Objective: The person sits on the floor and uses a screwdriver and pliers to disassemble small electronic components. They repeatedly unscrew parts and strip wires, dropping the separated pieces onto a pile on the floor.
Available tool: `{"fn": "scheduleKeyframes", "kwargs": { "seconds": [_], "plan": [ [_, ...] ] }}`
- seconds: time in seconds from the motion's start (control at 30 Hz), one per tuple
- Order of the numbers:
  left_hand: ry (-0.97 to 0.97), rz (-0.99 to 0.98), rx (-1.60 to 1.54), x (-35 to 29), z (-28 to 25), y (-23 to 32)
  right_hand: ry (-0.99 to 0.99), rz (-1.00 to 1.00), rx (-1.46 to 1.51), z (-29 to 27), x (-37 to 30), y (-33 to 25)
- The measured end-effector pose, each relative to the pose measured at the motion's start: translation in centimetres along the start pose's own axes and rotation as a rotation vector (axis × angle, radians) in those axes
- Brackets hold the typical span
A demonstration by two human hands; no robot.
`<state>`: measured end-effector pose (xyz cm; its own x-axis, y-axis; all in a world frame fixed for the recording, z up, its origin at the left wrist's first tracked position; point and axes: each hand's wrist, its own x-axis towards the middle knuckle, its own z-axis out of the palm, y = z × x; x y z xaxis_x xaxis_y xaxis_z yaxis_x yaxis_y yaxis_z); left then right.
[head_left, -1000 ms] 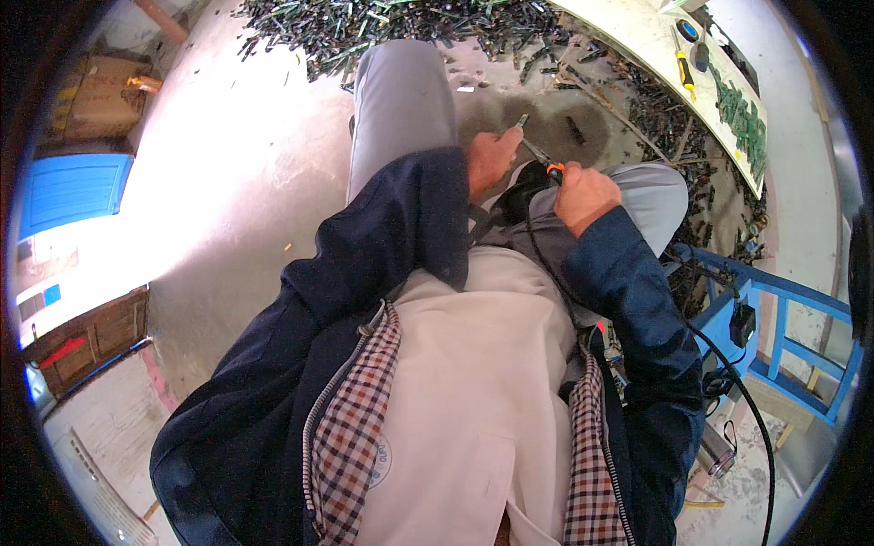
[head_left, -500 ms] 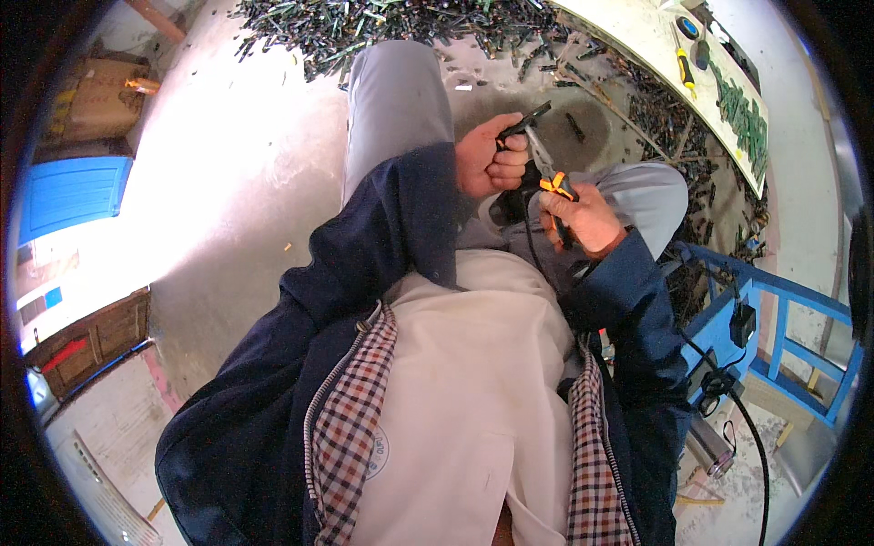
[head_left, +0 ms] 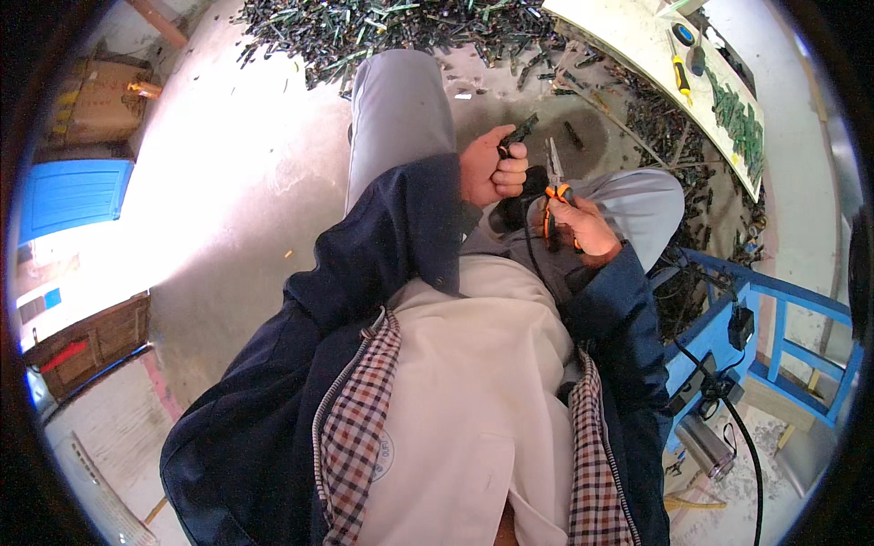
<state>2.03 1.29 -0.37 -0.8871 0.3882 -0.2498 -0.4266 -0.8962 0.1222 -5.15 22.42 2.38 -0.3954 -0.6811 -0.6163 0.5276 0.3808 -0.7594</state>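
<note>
Between the thumb and curled fingers of my left hand [head_left: 492,168] is a small dark strip-like piece [head_left: 521,133], its far end sticking out up and to the right. My right hand [head_left: 587,226] grips pliers [head_left: 556,173] with orange and black handles. Their metal jaws point away from me, just right of the left hand and apart from the piece; the jaw tips look slightly parted. A similar dark piece [head_left: 574,135] lies on the floor beyond the hands.
A large heap of dark and green pieces [head_left: 401,32] covers the far floor. On the pale board [head_left: 628,36] at the far right are a yellow-black screwdriver [head_left: 682,77] and green strips [head_left: 736,118]. A blue frame [head_left: 774,300] with black cables stands at right, beside a metal flask [head_left: 706,446].
The pliers have come away from the dark piece and now point more straight ahead, with their handles spread wider. The piece has turned slightly in my left hand.
</note>
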Motion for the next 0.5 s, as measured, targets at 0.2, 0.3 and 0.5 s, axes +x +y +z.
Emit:
{"fn": "scheduleKeyframes", "kwargs": {
  "seconds": [0.2,0.3,0.5],
  "plan": [
    [-0.064,-0.036,-0.061,0.3,-1.0,-0.1,-0.009,-0.025,0.024,1.1,-0.8,0.1],
    [-0.039,-0.022,-0.005,0.3,-0.8,-0.2,-0.022,-0.041,0.049,1.3,-1.2,0.2],
    [-0.041,-0.001,0.031,0.2,-0.2,-0.1,-0.026,-0.016,0.102,1.7,-1.5,0.0]
  ]
}}
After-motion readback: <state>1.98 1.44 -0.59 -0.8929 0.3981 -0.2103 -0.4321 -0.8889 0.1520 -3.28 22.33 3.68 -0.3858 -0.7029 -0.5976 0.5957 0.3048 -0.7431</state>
